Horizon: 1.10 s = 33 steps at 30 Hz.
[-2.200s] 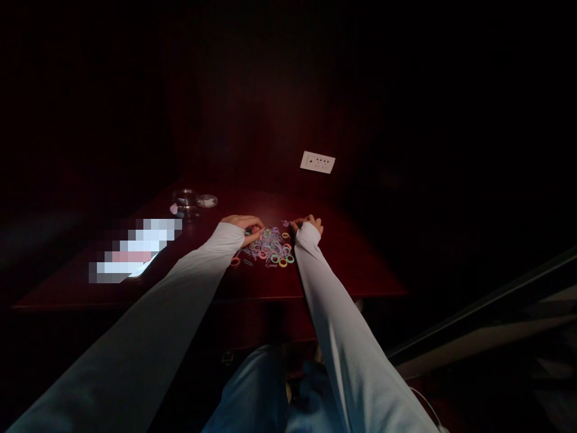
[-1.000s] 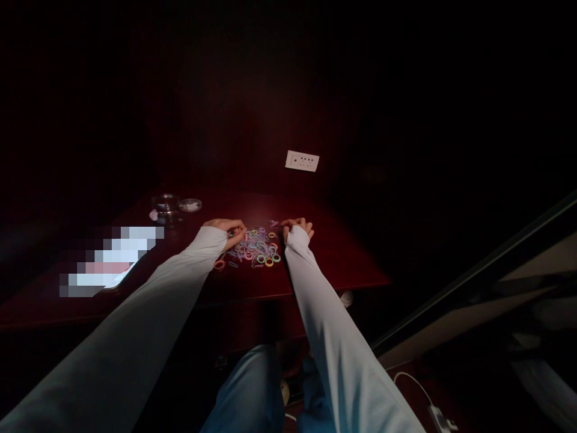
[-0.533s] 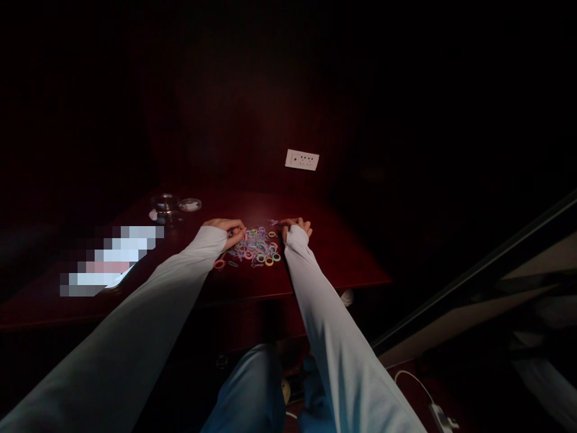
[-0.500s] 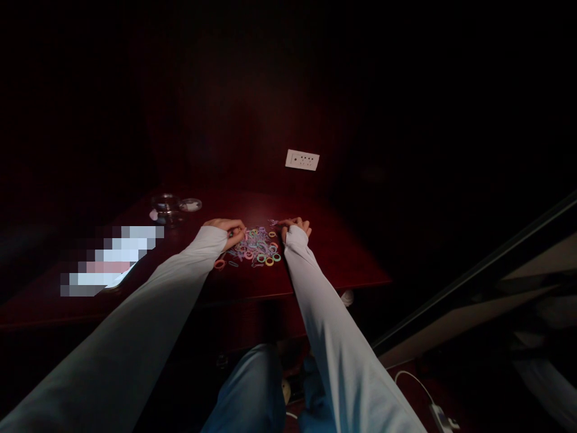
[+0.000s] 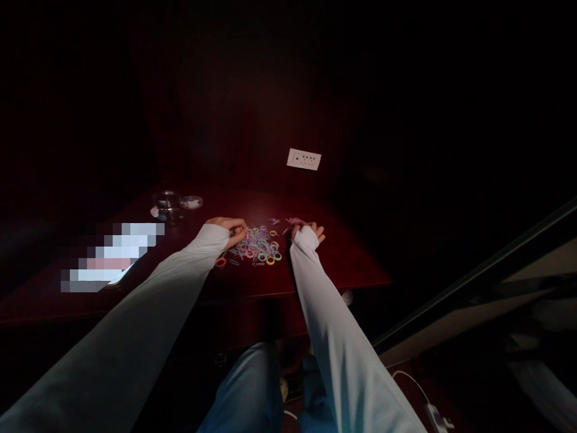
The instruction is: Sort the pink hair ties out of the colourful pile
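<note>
On the dark red table [image 5: 342, 264] lies a loose heap of small pastel hair ties and clip-like pieces [image 5: 259, 245]. My left hand [image 5: 231, 230] rests at the heap's left edge, thumb and fingers pinched together; what is between them is too small to tell. To the right of the heap, my right hand [image 5: 310, 232] is curled down at a small group of pink pieces [image 5: 294, 222], its fingertips partly hidden behind the hand. Between the hands, just beyond the heap, sits a tiny cluster of purple pieces [image 5: 274, 221].
A clear jar [image 5: 167, 207] stands at the back left, beside a round clear lid [image 5: 192, 202]. A lit, blurred-out screen [image 5: 119, 255] lies to the left. A white wall socket [image 5: 304, 159] is behind the table. A white power strip [image 5: 436, 418] lies low at the right.
My right hand has moved right, away from the purple cluster, and the pink group beside it now shows more. My left hand stays at the heap's edge.
</note>
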Motion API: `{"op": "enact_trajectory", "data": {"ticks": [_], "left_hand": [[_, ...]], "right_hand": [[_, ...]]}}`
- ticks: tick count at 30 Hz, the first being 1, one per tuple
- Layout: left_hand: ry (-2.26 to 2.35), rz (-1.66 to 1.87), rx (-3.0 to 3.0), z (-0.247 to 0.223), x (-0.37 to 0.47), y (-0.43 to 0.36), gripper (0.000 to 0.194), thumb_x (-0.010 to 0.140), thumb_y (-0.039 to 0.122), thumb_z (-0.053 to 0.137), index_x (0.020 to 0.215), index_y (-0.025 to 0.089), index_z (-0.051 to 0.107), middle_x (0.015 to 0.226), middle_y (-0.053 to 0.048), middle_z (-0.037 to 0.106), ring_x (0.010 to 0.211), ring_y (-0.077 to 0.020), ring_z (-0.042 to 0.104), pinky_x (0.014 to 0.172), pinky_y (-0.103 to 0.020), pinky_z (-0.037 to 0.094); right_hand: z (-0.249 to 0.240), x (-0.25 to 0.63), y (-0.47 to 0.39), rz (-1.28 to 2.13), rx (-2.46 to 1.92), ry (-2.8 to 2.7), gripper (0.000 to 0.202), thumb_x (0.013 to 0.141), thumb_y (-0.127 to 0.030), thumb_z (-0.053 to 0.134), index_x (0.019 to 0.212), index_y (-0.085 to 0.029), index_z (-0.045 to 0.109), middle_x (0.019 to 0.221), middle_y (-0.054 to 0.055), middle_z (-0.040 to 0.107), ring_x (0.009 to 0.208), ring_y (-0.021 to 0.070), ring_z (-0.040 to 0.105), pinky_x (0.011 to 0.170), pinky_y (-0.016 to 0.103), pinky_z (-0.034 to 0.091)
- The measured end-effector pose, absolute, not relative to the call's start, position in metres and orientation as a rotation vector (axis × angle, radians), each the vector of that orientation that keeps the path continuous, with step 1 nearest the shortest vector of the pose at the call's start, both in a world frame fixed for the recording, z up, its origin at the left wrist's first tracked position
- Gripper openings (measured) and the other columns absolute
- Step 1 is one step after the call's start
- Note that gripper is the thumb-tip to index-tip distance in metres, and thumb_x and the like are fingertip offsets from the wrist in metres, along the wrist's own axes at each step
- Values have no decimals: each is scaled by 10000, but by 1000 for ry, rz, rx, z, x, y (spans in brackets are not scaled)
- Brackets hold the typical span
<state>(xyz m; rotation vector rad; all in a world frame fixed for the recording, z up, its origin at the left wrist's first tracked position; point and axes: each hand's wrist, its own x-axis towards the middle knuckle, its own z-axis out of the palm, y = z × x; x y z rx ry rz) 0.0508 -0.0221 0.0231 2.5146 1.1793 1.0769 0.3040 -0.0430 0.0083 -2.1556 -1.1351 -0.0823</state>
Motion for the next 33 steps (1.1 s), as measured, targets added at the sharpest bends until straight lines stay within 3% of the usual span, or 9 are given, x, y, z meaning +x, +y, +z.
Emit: {"op": "enact_trajectory", "data": {"ticks": [6,8,12,17,28,33], "left_hand": [[1194,1088,2514,17,51,-17,252,816,437,588,784,237,739,659,34,677,564,-106,510,587,-244,344],[1185,1089,2527,14,51,-15,249,821,435,591,788,240,741,661,38,679,563,-105,508,586,-244,341],[1188,1093,2529,12,50,-12,243,818,434,598,786,243,744,666,39,685,561,-105,508,580,-241,338],[1156,1100,2527,13,50,-14,232,816,426,600,794,249,749,680,37,701,572,-107,520,586,-236,346],[1173,1000,2516,26,50,-25,238,821,424,602,810,235,745,682,31,692,593,-111,536,590,-236,356],[1182,1022,2512,25,50,-24,229,814,414,595,769,230,723,659,27,680,570,-108,509,581,-239,342]], "right_hand": [[7,310,-44,-5,-2032,-1105,354,868,-175,470,884,-266,811,1096,66,655,1078,279,448,934,420,318],[7,310,-46,24,-2016,-1244,349,889,-193,489,923,-293,822,1121,46,663,1106,269,449,959,400,310],[7,309,-50,7,-2004,-1533,277,888,-355,674,1136,-353,799,1245,38,648,1172,276,440,1005,391,292],[8,312,-52,16,-2045,-1635,276,943,-513,668,1131,-374,814,1288,35,651,1194,278,435,1001,399,295],[12,317,-50,-193,-2021,-1712,248,985,-380,609,974,-238,812,1114,75,754,1184,294,476,986,389,294],[16,328,-50,-87,-1948,-1354,342,1000,-475,546,1018,-269,818,1112,53,739,1135,282,468,968,386,294]]}}
